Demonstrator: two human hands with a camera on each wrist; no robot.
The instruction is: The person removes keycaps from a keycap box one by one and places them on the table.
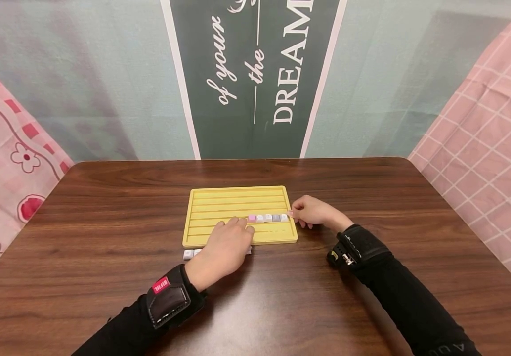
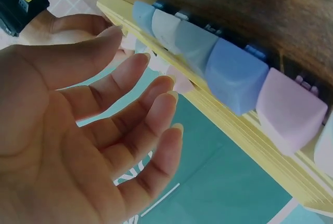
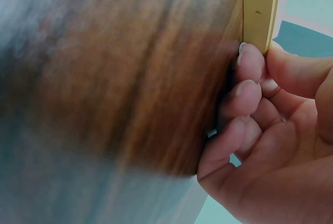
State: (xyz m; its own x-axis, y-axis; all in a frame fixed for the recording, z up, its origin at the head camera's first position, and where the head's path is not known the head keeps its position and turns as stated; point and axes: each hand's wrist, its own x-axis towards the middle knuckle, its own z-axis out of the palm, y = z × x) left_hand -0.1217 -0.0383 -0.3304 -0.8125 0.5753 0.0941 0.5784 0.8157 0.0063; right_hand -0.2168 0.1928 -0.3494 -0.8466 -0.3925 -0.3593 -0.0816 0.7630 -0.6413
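A yellow ridged tray [image 1: 220, 201] lies on the table with a short row of keycaps in one groove, a pink keycap [image 1: 252, 218] at its left end. My left hand [image 1: 229, 244] reaches over the tray's front edge, its loosely bent fingertips near that pink keycap. In the left wrist view, nothing shows between the fingers of my left hand [image 2: 99, 115]. At the tray's right edge, my right hand [image 1: 312, 211] pinches the rim between thumb and fingers; the right wrist view shows my right hand [image 3: 270, 115] at the yellow edge.
Another row of keycaps lies along the tray's front side, partly hidden by the left hand; a white keycap [image 1: 188, 254] shows at its left end. The left wrist view shows a blue keycap [image 2: 237, 76] and a pink-lilac keycap [image 2: 290, 109]. Brown wooden table [image 1: 117, 222] surrounds the tray.
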